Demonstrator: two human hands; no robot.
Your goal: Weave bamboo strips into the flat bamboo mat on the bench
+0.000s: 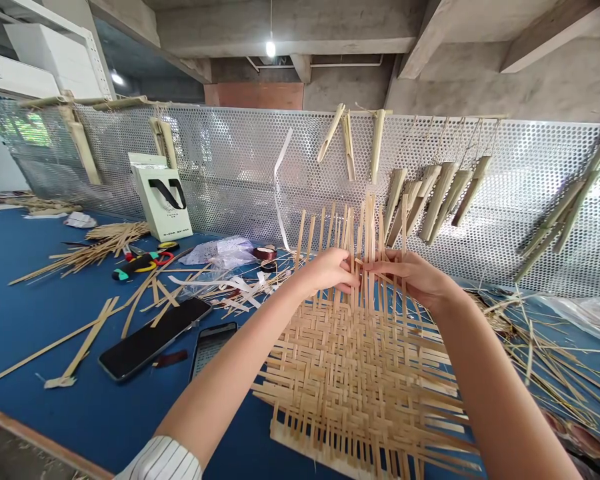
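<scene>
A woven mat of pale bamboo strips lies on the blue table, its loose strip ends sticking out on every side. At its far edge, several upright strips rise between my hands. My left hand has its fingers curled round some of these strips, and its fingertips are partly hidden. From the other side my right hand pinches a thin bamboo strip that runs slantwise among the upright ones. Both hands are just above the weave, with their fingertips nearly meeting.
Left of the mat lie a black phone, a second phone, pliers and loose bamboo strips. A white paper bag stands behind them. Bamboo pieces hang on the perforated metal screen. Scraps litter the right.
</scene>
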